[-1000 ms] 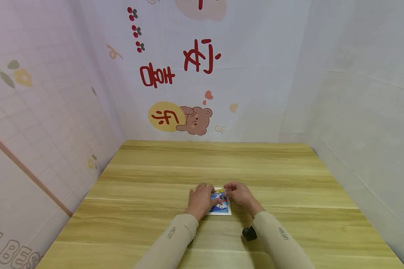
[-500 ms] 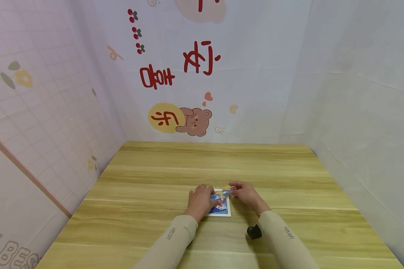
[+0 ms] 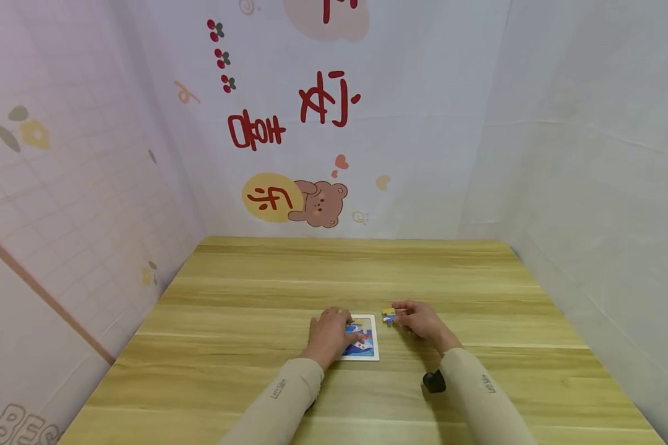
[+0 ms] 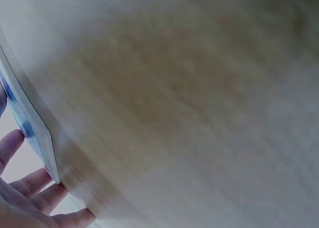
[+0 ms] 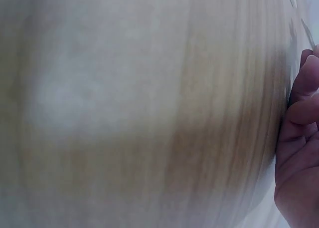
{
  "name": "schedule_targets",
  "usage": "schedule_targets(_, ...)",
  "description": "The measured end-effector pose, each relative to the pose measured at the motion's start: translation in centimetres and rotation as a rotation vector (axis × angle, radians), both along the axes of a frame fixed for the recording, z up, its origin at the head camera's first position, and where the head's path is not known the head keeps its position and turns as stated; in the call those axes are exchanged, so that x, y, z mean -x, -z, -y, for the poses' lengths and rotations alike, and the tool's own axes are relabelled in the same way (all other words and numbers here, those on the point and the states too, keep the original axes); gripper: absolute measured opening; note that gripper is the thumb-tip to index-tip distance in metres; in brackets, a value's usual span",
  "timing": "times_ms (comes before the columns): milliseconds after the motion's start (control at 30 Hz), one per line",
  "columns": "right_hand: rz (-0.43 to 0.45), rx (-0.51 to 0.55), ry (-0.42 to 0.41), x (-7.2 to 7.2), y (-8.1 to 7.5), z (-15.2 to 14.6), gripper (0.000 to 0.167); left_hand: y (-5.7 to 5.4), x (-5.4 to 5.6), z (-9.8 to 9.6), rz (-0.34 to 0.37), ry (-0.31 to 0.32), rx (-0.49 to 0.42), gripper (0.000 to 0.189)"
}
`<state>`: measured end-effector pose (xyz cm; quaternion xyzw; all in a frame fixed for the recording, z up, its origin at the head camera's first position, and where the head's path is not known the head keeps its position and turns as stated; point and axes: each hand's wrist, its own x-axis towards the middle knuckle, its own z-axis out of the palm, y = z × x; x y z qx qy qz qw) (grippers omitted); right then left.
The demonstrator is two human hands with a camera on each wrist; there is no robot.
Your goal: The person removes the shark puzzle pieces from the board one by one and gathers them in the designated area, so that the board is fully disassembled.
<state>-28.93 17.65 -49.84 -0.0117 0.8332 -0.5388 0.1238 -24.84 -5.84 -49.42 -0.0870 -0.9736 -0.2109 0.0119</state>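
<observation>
A white-bordered jigsaw puzzle [image 3: 375,340] with a blue picture lies flat on the table. My left hand [image 3: 328,335] rests over its left part with fingers spread, hiding that side. In the left wrist view, fingers of the left hand [image 4: 30,195] lie along the puzzle's edge [image 4: 37,123]. Just right of the puzzle, my right hand [image 3: 423,321] pinches a yellow and blue jigsaw piece [image 3: 388,316] between thumb and fingers, apart from the board. The right wrist view has only part of the right hand [image 5: 301,158] at its edge.
Both hands work on a wood-grain table [image 3: 245,278]. Behind it hangs a printed white curtain [image 3: 423,123], with further pale walls at left and right. A black wrist camera [image 3: 434,381] sits under the right sleeve.
My right hand has drawn the jigsaw piece off the puzzle and moved it to the right, so a gap now separates them. The left hand stays on the board.
</observation>
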Motion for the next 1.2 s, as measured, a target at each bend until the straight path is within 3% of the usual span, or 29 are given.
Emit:
schedule_targets(767,-0.026,-0.07,-0.008,-0.05,0.09,0.37,0.034,0.42,0.14,-0.23,-0.026,-0.003,0.005,0.032)
schedule_targets(1200,-0.065,-0.096,0.009,-0.08,0.17,0.67,0.033,0.11,0.12,-0.02,-0.018,0.012,0.005,0.033)
